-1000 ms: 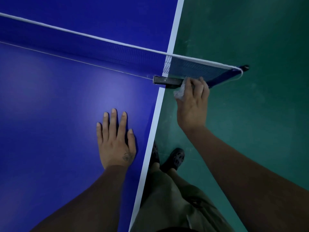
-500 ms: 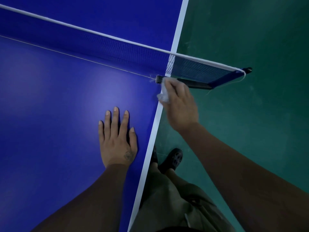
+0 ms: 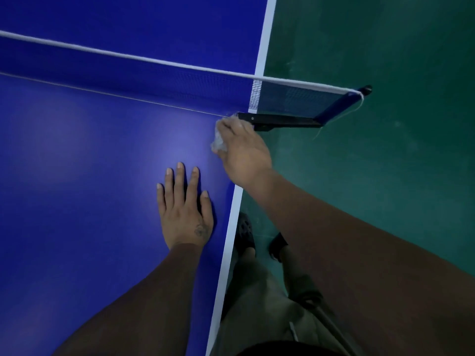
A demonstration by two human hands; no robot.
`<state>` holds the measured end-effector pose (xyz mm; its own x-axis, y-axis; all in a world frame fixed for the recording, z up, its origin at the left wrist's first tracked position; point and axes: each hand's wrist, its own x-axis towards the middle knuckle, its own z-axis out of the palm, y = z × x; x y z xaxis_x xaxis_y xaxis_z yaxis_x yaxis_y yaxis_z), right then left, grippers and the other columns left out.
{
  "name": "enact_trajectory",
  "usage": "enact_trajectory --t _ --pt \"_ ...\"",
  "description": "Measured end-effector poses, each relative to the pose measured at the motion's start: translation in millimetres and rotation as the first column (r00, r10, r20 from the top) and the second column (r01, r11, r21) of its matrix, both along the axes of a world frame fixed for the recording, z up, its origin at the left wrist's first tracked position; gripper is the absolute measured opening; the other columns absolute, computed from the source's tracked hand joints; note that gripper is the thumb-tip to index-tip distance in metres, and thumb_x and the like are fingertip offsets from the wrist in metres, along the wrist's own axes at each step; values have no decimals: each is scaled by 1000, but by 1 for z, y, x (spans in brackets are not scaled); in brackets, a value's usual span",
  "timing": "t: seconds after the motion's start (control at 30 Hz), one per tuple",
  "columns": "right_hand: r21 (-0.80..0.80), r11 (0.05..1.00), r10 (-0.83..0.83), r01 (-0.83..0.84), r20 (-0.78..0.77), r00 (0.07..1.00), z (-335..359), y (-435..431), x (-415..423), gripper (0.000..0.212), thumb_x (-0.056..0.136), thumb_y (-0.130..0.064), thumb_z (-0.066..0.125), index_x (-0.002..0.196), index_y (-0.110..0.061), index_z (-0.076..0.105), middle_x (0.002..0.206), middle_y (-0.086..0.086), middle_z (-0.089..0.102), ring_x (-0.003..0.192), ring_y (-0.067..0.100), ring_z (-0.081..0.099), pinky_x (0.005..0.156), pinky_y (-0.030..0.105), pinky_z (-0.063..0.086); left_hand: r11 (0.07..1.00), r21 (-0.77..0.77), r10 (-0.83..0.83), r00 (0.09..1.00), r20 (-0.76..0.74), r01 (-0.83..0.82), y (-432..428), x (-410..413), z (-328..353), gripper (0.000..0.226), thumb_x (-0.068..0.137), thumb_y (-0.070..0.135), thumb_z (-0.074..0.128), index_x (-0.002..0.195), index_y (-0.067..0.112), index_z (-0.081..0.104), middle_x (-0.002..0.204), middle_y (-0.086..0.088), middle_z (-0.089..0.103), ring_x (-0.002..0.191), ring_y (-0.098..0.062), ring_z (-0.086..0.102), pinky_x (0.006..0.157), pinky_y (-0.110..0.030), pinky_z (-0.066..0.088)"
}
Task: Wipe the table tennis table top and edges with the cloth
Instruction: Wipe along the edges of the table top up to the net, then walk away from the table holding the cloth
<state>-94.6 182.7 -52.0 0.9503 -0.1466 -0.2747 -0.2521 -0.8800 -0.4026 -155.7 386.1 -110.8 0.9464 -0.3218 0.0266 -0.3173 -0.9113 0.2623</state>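
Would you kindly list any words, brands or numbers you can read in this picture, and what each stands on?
None can be read.
The table, net, clamp and the cloth in the right hand show no lettering.
The small dark mark on the left hand is too blurred to read.

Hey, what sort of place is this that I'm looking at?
Likely an indoor sports hall or games room: a blue table tennis table with its net, standing on a green sports-style floor. The right hand holds a cloth at the table's edge.
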Motion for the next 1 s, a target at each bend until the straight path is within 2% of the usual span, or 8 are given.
enact_trajectory --t 0.13,0.23,0.37,0.47,0.57,0.7,0.83,1.0 --pt "96 994 61 -56 -48 997 8 -20 -41 54 110 -36 53 160 -21 41 161 -3 42 146 21 38 119 38 34 1000 23 -3 999 -32 4 0 2 5 59 113 36 38 169 20 34 179 -6 21 168 -27 12 135 -54 10" --pt "299 947 -99 118 -79 992 16 -47 -102 50 109 -43 55 153 -21 52 152 -1 52 138 21 46 114 35 38 1000 19 -7 996 -89 9 -3 1 15 58 113 33 40 168 17 36 179 -8 21 167 -29 11 136 -53 7" --pt "502 698 -478 510 -203 854 19 -71 -172 44 106 -44 61 145 -22 63 138 -5 64 123 13 64 106 30 51 999 -14 35 965 -259 -40 -11 -1 32 59 113 32 52 167 14 37 179 -8 20 168 -28 7 136 -50 6" --pt "571 492 -598 658 -327 731 26 -85 -216 44 105 -47 62 141 -22 66 133 -7 69 115 13 70 97 28 56 998 -53 17 917 -398 -42 -23 -10 49 62 111 34 57 166 13 38 180 -6 18 168 -25 4 136 -44 9" --pt "632 387 -584 672 -396 709 42 -107 -246 31 105 -41 64 133 -27 68 126 -11 74 111 5 71 95 24 54 993 -107 -9 854 -520 -55 -36 -24 67 65 110 33 61 167 13 37 179 -3 21 167 -21 8 133 -34 11" --pt "686 331 -562 648 -408 719 69 -142 -270 12 105 -38 64 116 -38 69 102 -20 79 93 -5 73 77 8 53 962 -154 63 730 -680 -225 -52 -50 93 63 108 29 65 164 11 41 169 -7 41 158 -24 37 129 -36 29" --pt "728 303 -539 615 -402 741 96 -177 -293 17 104 -41 61 120 -39 66 102 -22 79 94 -6 74 74 7 53 865 -226 86 576 -813 -449 -74 -81 129 56 106 18 68 159 12 48 155 -9 55 143 -25 54 113 -33 44" --pt "755 268 -554 598 -387 737 116 -215 -326 36 91 -53 61 124 -40 66 109 -22 78 98 -4 74 80 10 56 899 -240 17 576 -817 -367 -110 -102 163 51 105 30 69 153 26 53 140 6 62 134 -13 59 97 -13 46"
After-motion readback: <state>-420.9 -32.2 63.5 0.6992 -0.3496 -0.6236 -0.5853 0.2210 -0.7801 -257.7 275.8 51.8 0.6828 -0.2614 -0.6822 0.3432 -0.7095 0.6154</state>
